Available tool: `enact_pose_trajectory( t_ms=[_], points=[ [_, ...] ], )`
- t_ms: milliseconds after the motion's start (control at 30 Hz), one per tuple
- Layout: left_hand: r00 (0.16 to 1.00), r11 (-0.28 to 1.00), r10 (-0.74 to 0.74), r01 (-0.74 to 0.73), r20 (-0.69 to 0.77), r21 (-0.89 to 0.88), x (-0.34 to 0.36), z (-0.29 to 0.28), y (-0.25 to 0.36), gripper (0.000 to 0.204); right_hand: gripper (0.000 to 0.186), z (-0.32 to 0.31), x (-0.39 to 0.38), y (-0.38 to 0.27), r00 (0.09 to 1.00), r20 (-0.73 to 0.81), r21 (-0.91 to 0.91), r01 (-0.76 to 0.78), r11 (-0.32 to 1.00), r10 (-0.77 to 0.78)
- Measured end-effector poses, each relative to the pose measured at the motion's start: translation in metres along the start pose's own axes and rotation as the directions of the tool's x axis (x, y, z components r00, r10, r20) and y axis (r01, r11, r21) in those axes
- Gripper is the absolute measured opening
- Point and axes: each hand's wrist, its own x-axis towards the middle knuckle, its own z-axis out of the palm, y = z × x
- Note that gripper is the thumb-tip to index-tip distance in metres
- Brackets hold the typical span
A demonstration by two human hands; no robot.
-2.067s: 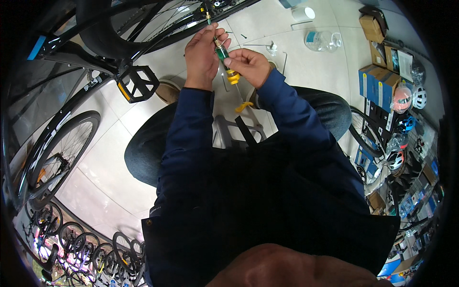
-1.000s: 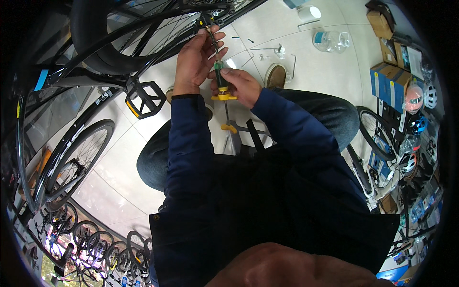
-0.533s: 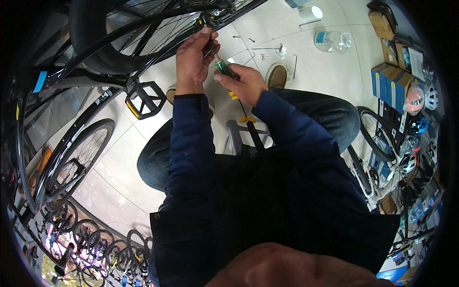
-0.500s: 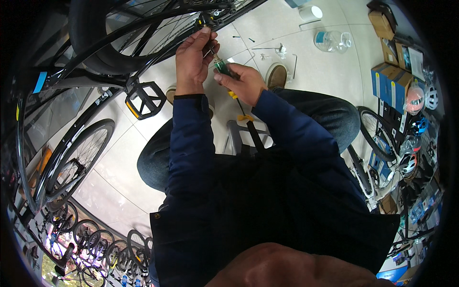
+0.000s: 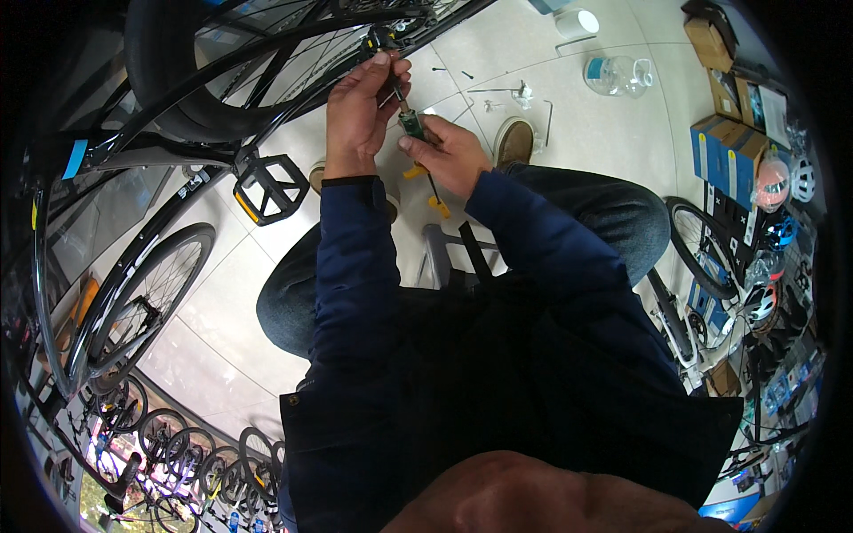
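My right hand (image 5: 450,155) is closed round the green handle of a screwdriver (image 5: 410,123), whose metal shaft points up toward my left fingers. Under the right hand hangs a thin dark rod with yellow pieces (image 5: 439,208); how it is held is hidden. My left hand (image 5: 360,111) is raised, thumb and fingers pinched together just below a black part with yellow marks (image 5: 380,37) by the bicycle's rear wheel. What sits between the left fingertips is too small to tell. A black bicycle (image 5: 169,153) stands on the left, its pedal (image 5: 270,188) near my left forearm.
On the tiled floor lie hex keys (image 5: 548,123), small bolts (image 5: 467,75), a clear plastic bottle (image 5: 618,77) and a white cylinder (image 5: 577,24). A grey stool (image 5: 435,253) is between my knees. Boxes (image 5: 729,160), helmets (image 5: 801,180) and another bicycle (image 5: 689,329) are at right.
The rod with yellow pieces under my right hand has swung left and upward, and the screwdriver handle looks turned. My right hand has shifted slightly left; the left hand stays by the black part.
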Motion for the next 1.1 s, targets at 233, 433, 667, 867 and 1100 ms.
enact_pose_trajectory(
  t_ms=[233,433,667,867,1100],
  points=[
    [0.999,0.999,-0.024,0.024,-0.029,0.031,0.000,0.001,0.002,0.022,0.036,0.012,-0.002,-0.006,0.996,0.084,0.493,-0.054,0.869,0.014],
    [0.990,0.990,-0.101,0.110,0.100,-0.089,-0.001,-0.007,0.005,0.025,0.044,-0.004,0.000,-0.008,0.966,0.256,0.564,-0.166,0.809,0.019],
    [0.999,0.999,-0.033,0.033,0.004,-0.007,0.000,-0.006,0.001,0.027,0.032,0.000,0.004,-0.014,0.997,-0.023,0.227,0.080,0.971,-0.077],
    [0.996,0.977,0.039,-0.022,-0.077,0.212,-0.006,-0.006,0.008,0.025,0.029,0.007,0.031,-0.027,0.968,-0.233,0.412,0.182,0.893,-0.090],
    [0.842,0.786,0.536,-0.471,-0.060,0.402,0.006,-0.011,0.018,0.026,0.023,0.016,0.057,-0.044,0.946,-0.324,0.500,0.197,0.843,-0.029]
  ],
)
